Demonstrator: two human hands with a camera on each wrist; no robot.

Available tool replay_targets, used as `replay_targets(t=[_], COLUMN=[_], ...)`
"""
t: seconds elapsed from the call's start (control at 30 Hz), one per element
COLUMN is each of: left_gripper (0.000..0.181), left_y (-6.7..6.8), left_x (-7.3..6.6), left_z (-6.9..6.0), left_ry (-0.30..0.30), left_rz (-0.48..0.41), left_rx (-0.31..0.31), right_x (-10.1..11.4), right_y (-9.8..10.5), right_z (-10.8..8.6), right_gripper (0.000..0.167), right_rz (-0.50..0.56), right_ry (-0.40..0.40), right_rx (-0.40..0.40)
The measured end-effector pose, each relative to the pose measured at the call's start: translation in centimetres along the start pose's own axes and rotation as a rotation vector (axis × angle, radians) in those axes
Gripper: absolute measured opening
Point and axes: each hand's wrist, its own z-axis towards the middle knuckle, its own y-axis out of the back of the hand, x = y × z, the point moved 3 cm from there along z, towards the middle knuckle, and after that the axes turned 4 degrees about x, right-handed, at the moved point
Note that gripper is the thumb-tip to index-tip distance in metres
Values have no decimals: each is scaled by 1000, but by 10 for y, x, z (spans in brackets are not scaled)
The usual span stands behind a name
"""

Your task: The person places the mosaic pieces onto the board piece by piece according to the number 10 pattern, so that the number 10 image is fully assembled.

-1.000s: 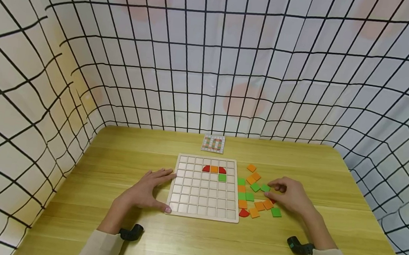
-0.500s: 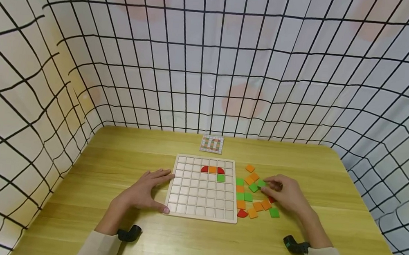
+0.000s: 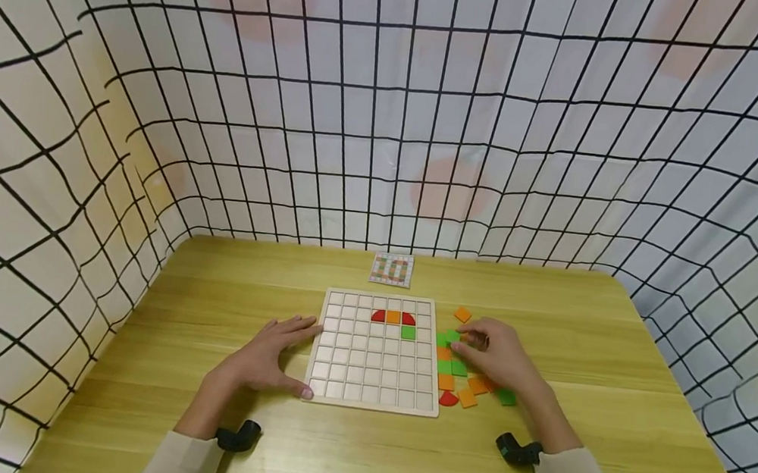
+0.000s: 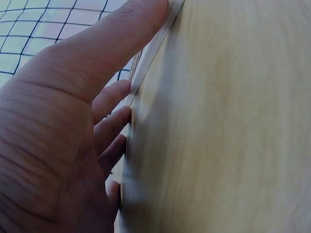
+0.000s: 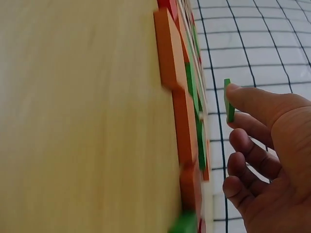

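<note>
A pale wooden grid board (image 3: 367,357) lies on the table, with a red quarter piece (image 3: 378,316), an orange square (image 3: 393,317), another red quarter piece and a green square (image 3: 408,332) in its cells. My left hand (image 3: 264,359) rests spread at the board's left edge; in the left wrist view its thumb (image 4: 112,39) touches the rim. To the right of the board, my right hand (image 3: 494,350) pinches a green square (image 5: 229,101) between thumb and forefinger, held above the loose tiles.
Loose orange tiles (image 3: 467,398), green tiles (image 3: 505,396) and a red quarter piece (image 3: 448,399) lie right of the board. A small patterned card (image 3: 392,270) lies behind the board. Black netting over white cloth (image 3: 333,148) surrounds the table's back and sides.
My right hand has moved left with the green square, from the outer side of the loose tiles towards the board. My left hand has stayed at the board's edge.
</note>
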Motion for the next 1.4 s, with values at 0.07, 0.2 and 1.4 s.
replay_targets(t=[0.07,0.2,1.4], left_gripper=[115,115,114], left_y=[-1,-2,0], left_x=[0,0,-2], left_z=[0,1,0], left_ry=[-3,-9,9], left_rz=[-4,-4,-1], left_rx=[2,3,-9], right_x=[5,17,82], right_y=[-5,-15,-83], right_z=[4,13,67], right_gripper=[30,27,28], right_rz=[-6,5,-13], right_ry=[7,24,14], right_rx=[10,23,104])
